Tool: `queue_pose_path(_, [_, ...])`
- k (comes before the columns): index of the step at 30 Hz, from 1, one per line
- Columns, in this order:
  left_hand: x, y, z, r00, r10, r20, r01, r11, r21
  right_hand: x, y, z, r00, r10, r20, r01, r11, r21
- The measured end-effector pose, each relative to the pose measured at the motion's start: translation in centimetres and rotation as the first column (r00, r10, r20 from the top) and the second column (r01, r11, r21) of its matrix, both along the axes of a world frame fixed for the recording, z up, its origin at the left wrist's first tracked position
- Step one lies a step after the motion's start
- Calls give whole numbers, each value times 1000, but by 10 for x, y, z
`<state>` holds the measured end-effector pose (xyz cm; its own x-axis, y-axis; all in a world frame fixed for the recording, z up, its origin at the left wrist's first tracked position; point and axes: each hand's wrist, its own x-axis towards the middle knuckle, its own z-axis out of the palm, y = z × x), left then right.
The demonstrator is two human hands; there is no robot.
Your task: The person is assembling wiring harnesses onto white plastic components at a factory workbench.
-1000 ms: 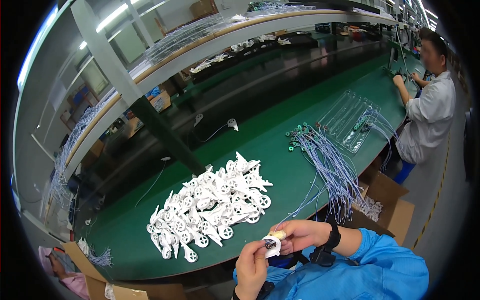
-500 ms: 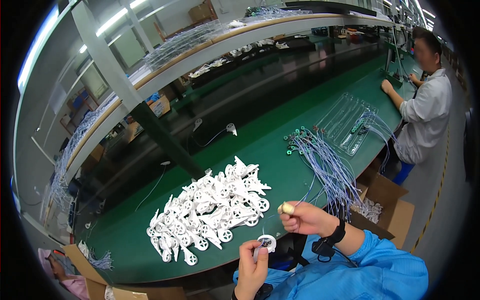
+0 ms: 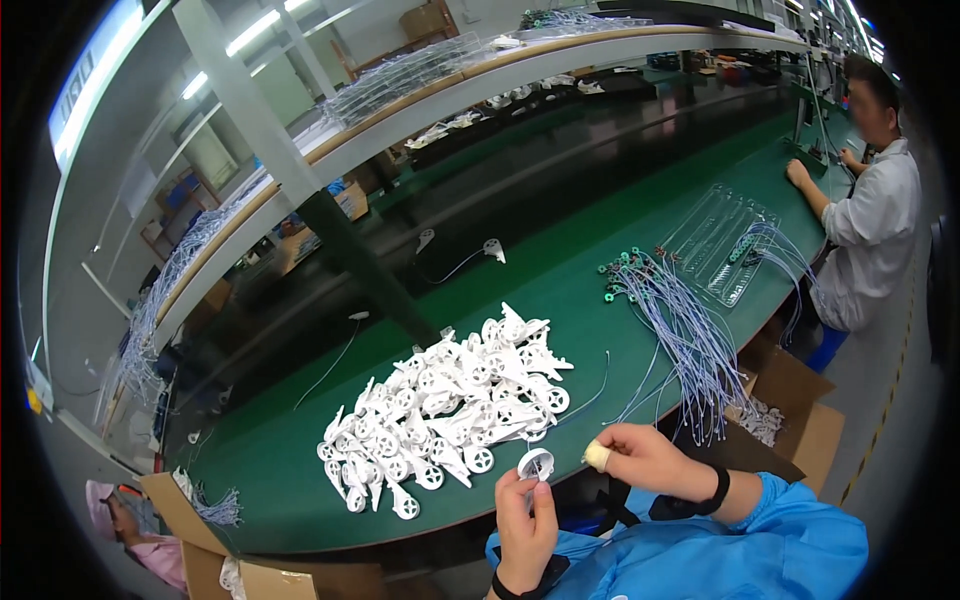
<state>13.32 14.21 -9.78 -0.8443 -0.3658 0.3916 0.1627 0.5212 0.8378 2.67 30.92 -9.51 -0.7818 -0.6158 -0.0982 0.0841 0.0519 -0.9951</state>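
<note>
My left hand [image 3: 525, 525] holds a white plastic housing [image 3: 536, 463] by its lower part, its round open end turned up, with small dark parts inside. To its right is my right hand [image 3: 655, 465], thumb and fingers closed together; a pale yellow cover [image 3: 597, 456] wraps a fingertip. Whether anything small sits in that pinch cannot be seen. A thin wire [image 3: 604, 385] curves over the green table just beyond the housing. Left of my hands lies a heap of white plastic housings [image 3: 440, 410], with round spoked ends and tapering arms.
A bundle of blue-white wires [image 3: 680, 340] with green ends lies to the right, beside clear plastic trays [image 3: 720, 245]. Cardboard boxes [image 3: 785, 385] stand below the table edge. A co-worker [image 3: 875, 220] sits at the far right. A shelf post [image 3: 245, 100] rises at left.
My right hand has moved lower and away from the wire it was near. My left hand has raised the housing slightly and turned its open end. The whole view has shifted a little.
</note>
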Motion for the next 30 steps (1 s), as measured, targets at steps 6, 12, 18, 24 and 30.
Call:
queue_pose_path(6, [-4, 12, 12, 997, -22, -79, 1, 966, -259, 17, -28, 61, 900, 15, -435, 54, 988, 145])
queue_pose_path(12, [-3, 17, 9, 997, -38, -62, 20, 964, -264, 5, -32, 42, 888, 112, -446, 31, 953, 301])
queue_pose_path(18, [-6, 23, -18, 994, -1, -106, 18, 987, 161, 5, -41, 37, 832, 144, -535, 39, 948, 317])
queue_pose_path(24, [-16, 5, -17, 974, -225, 10, 167, 754, 635, 13, -34, 26, 562, 272, -781, -171, 962, 212])
queue_pose_path(30, [-11, -14, -6, 843, -511, -169, 273, 135, 953, 9, 1, 13, 218, 323, -921, -309, 918, 249])
